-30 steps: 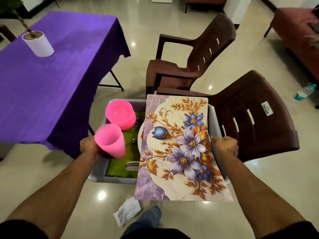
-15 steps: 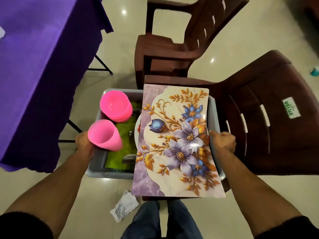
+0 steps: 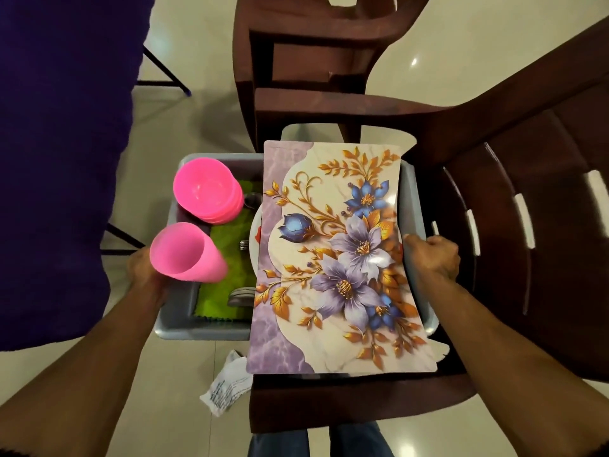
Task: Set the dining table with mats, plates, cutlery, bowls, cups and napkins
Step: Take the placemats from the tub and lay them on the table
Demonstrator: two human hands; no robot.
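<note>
Grey tub (image 3: 416, 206) sits mid-frame over a brown chair (image 3: 514, 232) — loaded, likely heavy, so take both long rims. Left hand (image 3: 142, 269) and right hand (image 3: 431, 255) each curl round a rim. Floral mat (image 3: 333, 258) looks stiff, overhangs. Pink bowls (image 3: 206, 189), cup (image 3: 184, 252) are light, tippy. Purple surface (image 3: 59, 159) is close at left — little room between.

Bare forearms, dark sleeves (image 3: 19, 451) pushed up nr elbows; blue jeans (image 3: 354, 440) at btm.
</note>
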